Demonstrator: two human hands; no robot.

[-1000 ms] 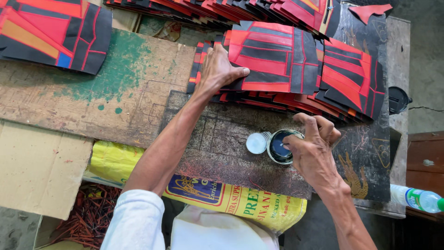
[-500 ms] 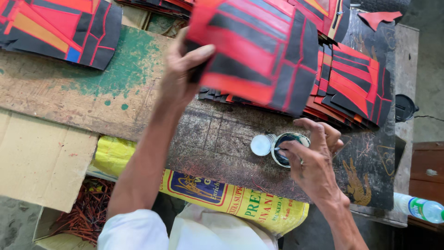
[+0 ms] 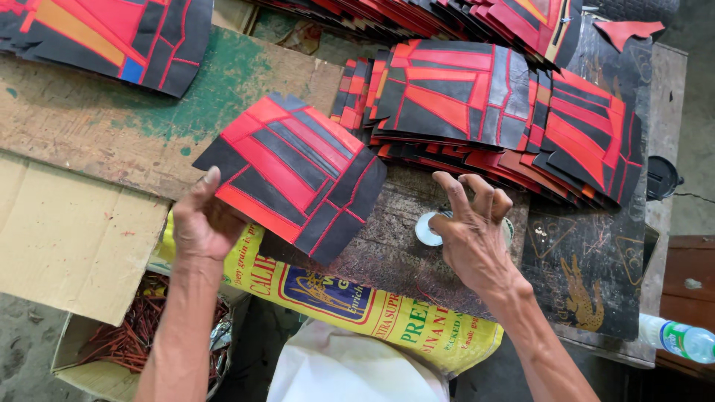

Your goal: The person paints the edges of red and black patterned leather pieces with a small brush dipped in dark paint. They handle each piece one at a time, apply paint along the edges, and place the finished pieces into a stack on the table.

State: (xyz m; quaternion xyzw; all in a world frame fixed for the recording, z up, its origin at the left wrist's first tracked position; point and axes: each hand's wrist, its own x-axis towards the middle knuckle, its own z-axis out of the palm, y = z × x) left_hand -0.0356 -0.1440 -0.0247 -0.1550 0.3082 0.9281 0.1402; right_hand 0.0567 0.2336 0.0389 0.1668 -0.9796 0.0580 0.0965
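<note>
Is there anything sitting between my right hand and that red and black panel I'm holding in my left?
Nothing visible. The left hand holds the red and black panel by its lower left edge, above the worn board. The right hand hovers with spread fingers over a small round tin, and only bare board lies between it and the panel's right corner.

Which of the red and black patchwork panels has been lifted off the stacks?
The red and black panel held at its lower left edge by the left hand, tilted alone over the workbench; the others lie overlapped in stacks.
</note>
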